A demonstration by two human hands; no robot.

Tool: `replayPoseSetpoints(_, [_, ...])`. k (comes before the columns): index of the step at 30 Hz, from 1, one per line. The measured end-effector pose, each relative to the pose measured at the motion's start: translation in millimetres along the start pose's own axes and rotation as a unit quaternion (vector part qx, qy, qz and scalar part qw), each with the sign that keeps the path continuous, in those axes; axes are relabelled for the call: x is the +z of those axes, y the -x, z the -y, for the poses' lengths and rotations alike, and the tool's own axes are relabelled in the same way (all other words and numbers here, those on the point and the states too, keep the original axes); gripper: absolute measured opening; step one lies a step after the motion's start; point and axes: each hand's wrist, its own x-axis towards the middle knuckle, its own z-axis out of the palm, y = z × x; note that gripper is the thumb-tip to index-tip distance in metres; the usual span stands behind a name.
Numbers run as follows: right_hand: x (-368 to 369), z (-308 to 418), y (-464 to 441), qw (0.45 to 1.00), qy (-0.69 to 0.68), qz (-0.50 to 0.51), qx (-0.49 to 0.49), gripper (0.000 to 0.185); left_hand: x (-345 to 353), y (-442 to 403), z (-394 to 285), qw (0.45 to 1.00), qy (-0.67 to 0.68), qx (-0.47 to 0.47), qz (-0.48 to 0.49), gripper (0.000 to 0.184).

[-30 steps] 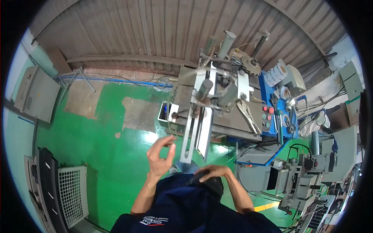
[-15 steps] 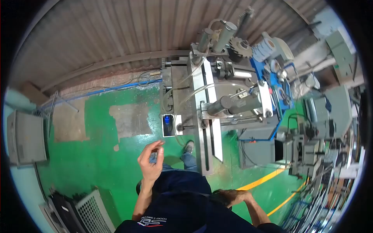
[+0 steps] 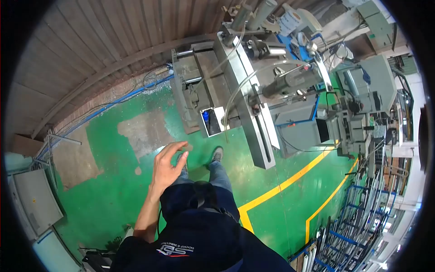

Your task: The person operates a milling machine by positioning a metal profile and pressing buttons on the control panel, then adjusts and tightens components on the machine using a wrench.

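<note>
My left hand hangs in the air in front of my body, over the green floor. Its fingers are bent and the thumb stands apart from them, with nothing visible between. My right hand is out of sight. Ahead of me is a metal machine with a long slotted rail, a clear hose and a grey cylinder. At the machine's near left corner, a white-edged box has a blue part inside; it is nearest to my left hand, though apart from it.
Yellow lines mark the floor on the right. Racks with long metal profiles stand at the lower right. A grey cabinet is at the left, and a corrugated wall rises behind. A blue pipe runs along its foot.
My view has turned and shifted, so the machine sits higher and the racks show more. My right hand, earlier near my waist, has left the view. The left hand keeps much the same pose.
</note>
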Motion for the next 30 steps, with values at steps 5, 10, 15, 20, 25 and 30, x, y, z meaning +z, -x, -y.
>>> replayPoseSetpoints(5, [13, 8, -20, 1.0, -0.02, 0.021, -0.003, 0.066, -11, 37, 31, 0.982, -0.126, -0.04, 0.134, 0.04])
replayPoseSetpoints(10, [-4, -9, -48, 0.992, -0.086, 0.058, -0.071, 0.051, -42, 143, 97, 0.815, -0.322, -0.206, 0.435, 0.05])
replayPoseSetpoints(15, [25, 20, -49, 0.961, -0.192, -0.179, -0.082, 0.032, -74, 182, 51, 0.875, -0.222, -0.227, 0.365, 0.047])
replayPoseSetpoints(20, [21, 39, -12, 0.961, -0.221, -0.144, -0.079, 0.034, -71, 193, 20, 0.921, -0.063, -0.25, 0.292, 0.059])
replayPoseSetpoints(25, [7, 36, -1, 0.969, -0.037, -0.211, -0.123, 0.024, -46, 216, 26, 0.935, 0.044, -0.298, 0.188, 0.05])
replayPoseSetpoints(30, [-11, -49, -44, 0.976, -0.005, -0.154, -0.157, 0.018, -29, 210, 36, 0.937, 0.098, -0.292, 0.163, 0.036])
